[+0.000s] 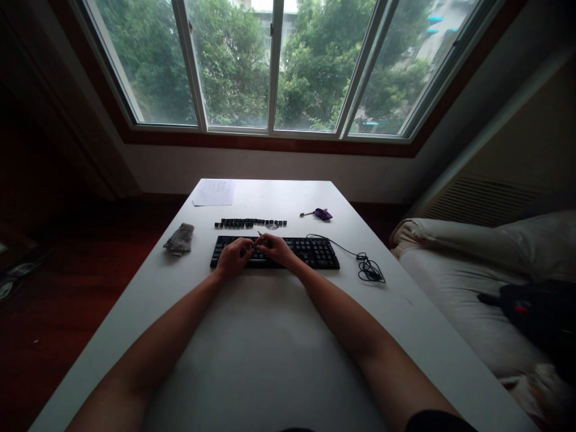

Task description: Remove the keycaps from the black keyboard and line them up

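Observation:
A black keyboard (310, 252) lies across the middle of the white table (270, 336). My left hand (234, 257) rests on its left half, fingers curled and pinched together. My right hand (275, 248) sits just beside it over the keys, closed on a thin tool (260, 235) whose tip points up and left. The two hands nearly touch. Behind the keyboard runs a row of loose black keycaps (247, 223).
The keyboard's black cable (369, 268) coils at the right. A grey cloth (179, 239) lies to the left, a sheet of paper (215, 192) at the far left corner, a purple brush (321, 213) at far right. A bed (472, 288) stands to the right.

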`<state>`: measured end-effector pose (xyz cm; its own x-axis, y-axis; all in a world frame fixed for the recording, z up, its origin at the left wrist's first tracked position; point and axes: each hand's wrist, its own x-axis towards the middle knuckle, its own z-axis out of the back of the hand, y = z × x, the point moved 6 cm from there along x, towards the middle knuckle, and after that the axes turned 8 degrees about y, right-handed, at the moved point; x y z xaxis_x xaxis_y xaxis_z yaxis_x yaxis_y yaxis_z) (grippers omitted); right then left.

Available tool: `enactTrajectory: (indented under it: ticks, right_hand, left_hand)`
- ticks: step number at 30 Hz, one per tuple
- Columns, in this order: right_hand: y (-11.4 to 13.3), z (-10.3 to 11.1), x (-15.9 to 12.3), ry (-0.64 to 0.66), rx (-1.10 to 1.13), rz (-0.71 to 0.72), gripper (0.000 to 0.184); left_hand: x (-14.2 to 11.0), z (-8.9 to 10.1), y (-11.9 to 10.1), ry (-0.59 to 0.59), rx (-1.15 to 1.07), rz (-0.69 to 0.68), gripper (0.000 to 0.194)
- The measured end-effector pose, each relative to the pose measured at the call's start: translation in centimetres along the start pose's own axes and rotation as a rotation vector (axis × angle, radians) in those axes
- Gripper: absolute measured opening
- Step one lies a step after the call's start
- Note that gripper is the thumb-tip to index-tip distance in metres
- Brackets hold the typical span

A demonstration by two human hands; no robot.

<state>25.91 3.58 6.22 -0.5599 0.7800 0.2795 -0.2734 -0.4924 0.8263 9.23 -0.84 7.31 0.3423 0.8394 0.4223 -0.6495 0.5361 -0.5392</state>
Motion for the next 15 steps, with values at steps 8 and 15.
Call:
enactTrajectory:
  ticks: [8, 15]
  right_hand:
    - [-0.57, -0.13, 0.02, -0.005, 0.026, 0.000, 0.029]
    - [-0.39, -0.04, -0.02, -0.014, 0.004, 0.013, 0.028]
  left_hand:
    - [0.00, 0.00, 0.02, -0.001, 0.004, -0.002, 0.020]
    - [-0.01, -0.03, -0.03, -0.003, 0.002, -0.007, 0.020]
